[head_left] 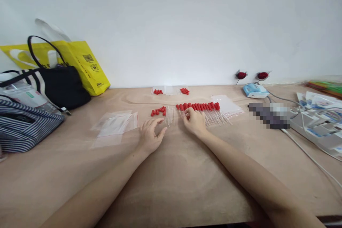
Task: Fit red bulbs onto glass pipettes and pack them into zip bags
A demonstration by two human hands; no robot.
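Note:
My right hand (195,122) is closed, its fingertips pinched at the stem of a red-tipped white stick at the left end of a long row. Several more red-tipped sticks (203,107) lie side by side there, heads toward the wall; my hand hides some of their stems. My left hand (151,136) hovers low or rests on the table with fingers spread and curved, holding nothing. Just beyond its fingertips lie loose red caps (158,111) and a bunch of bare thin white sticks (169,115).
Clear zip bags (116,124) lie left of my left hand; more bags (227,105) are right of the row. A filled bag (169,90) sits by the wall. Bags (60,83) stand at left. Tissues (255,90), a blurred dark object (268,115) and cables are at right.

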